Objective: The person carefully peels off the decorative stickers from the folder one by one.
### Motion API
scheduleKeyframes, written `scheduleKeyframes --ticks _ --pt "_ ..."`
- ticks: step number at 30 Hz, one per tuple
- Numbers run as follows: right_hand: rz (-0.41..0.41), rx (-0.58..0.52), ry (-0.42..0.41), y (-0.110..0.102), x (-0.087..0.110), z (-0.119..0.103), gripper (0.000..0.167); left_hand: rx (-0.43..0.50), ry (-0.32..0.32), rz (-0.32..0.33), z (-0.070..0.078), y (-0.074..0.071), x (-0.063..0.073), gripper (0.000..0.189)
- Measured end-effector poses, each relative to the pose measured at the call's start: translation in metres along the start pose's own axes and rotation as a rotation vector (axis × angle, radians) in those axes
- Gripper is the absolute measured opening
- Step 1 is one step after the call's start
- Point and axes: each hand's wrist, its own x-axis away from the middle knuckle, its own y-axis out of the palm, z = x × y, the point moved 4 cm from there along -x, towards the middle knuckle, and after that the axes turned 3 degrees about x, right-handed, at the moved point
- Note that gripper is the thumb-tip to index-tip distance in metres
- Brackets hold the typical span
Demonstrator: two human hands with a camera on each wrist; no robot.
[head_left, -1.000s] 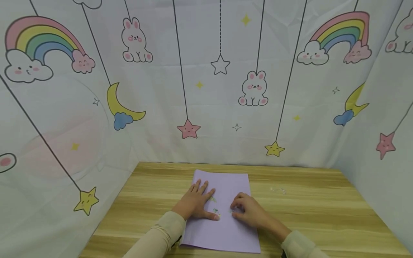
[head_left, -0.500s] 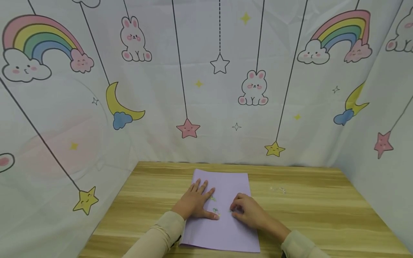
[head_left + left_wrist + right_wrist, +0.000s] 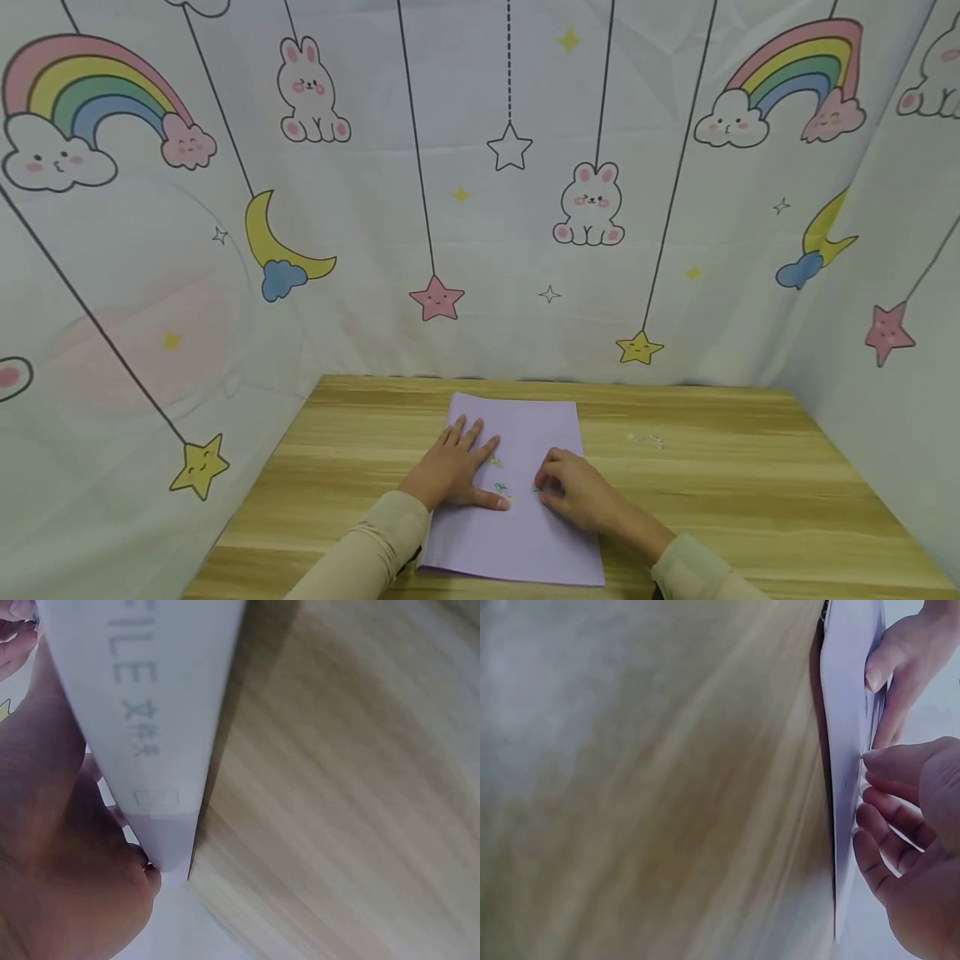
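A lavender file folder (image 3: 517,546) lies on the table, its spine lettered FILE in the left wrist view. My left hand (image 3: 453,471) rests flat on its left half, fingers spread and thumb reaching toward the middle. Beside that thumb, small green-and-yellow stickers (image 3: 501,488) show on the cover. To their right, my right hand (image 3: 573,487) has its fingers curled and its thumb and index finger pinching a tiny green sticker (image 3: 537,490) at the cover. In the right wrist view the fingertips (image 3: 871,755) meet the folder's surface; the sticker itself is hidden there.
Small clear scraps (image 3: 648,441) lie on the wood-grain table (image 3: 720,483) right of the folder. A white curtain (image 3: 517,333) printed with rainbows, rabbits and stars closes off the back and both sides.
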Motion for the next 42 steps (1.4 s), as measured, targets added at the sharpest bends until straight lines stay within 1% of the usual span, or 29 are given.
scheduleKeyframes --ticks 5,18,24,29,32,38,42 --pt "0.007 0.026 -0.028 -0.0028 -0.0003 -0.0042 0.013 0.0 -0.003 0.0 -0.0004 0.0011 -0.0007 0.113" --pt "0.019 -0.019 -0.014 -0.001 -0.0001 -0.0015 0.017 0.004 -0.015 -0.006 -0.0006 0.0006 -0.0014 0.112" --pt "0.004 -0.033 -0.011 0.0022 -0.0005 -0.0019 0.019 0.002 -0.018 -0.005 -0.0011 0.0014 -0.0012 0.113" --pt "-0.01 -0.037 -0.02 0.0021 0.002 -0.0047 0.02 0.006 -0.017 -0.007 -0.0005 0.0018 0.0 0.113" --pt "-0.005 -0.048 -0.032 0.0016 0.0042 -0.0056 0.021 0.008 -0.011 -0.01 0.0002 0.0026 0.0004 0.113" --pt "0.039 -0.135 -0.041 -0.0019 0.0047 -0.0031 0.019 0.001 -0.012 -0.002 -0.0001 0.0035 -0.0019 0.113" --pt "0.005 -0.197 -0.019 -0.0025 0.0031 -0.0005 0.014 -0.002 -0.013 -0.006 -0.0007 0.005 -0.0031 0.114"
